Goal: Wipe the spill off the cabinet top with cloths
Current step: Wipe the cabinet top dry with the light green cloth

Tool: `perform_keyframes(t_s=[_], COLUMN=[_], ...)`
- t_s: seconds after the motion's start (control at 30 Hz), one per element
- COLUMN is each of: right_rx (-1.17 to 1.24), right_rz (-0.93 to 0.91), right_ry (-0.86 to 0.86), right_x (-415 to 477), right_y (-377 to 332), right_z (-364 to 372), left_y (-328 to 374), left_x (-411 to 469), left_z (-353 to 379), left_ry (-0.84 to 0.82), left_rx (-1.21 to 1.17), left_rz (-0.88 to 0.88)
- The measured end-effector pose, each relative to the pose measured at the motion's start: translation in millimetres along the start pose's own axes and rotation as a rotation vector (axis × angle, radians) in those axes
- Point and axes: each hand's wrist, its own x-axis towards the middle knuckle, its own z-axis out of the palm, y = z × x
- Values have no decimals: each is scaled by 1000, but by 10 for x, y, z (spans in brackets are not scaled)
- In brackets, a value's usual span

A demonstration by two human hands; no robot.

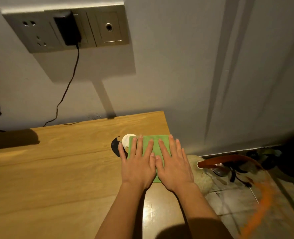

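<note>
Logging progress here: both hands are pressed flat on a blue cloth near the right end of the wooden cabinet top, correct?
Nearly. The head view shows the cloth is green, not blue. The rest stands: the left hand and right hand lie flat on it, near the right end of the wooden cabinet top.

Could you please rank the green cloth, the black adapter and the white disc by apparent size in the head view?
1. Green cloth, though both hands partly cover it.
2. Black adapter.
3. White disc, partly under the cloth, so its full size is unsure.
</note>
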Motion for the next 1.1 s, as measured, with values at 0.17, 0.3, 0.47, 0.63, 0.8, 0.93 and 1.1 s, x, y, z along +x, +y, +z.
perform_keyframes(t_s=[0.17, 0.3, 0.47, 0.63, 0.8, 0.93, 1.1], right_rx=[74, 73, -83, -206, -93, 12, 203], right_rz=[22, 59, 139, 213, 70, -28, -100], right_ry=[-38, -44, -115, -195, -292, -220, -181], right_x=[-964, -1729, -2505, -3209, -3676, -3834, -3896], right_y=[48, 82, 14, -141, -369, -661, -1238], right_z=[3, 9, -77, -187, -539, -846, -1140], left_y=[176, 333, 474, 572, 480, 248, -314], left_x=[-946, -1653, -2410, -3102, -3576, -3778, -4060], left_z=[15, 20, -41, -147, -568, -988, -1532], left_ry=[-25, -68, -151, -302, -521, -603, -559], left_rx=[-61, -67, -60, -38, 28, -255, -1071], left_rz=[-12, 9, 9, 33, 40, -161, -445])
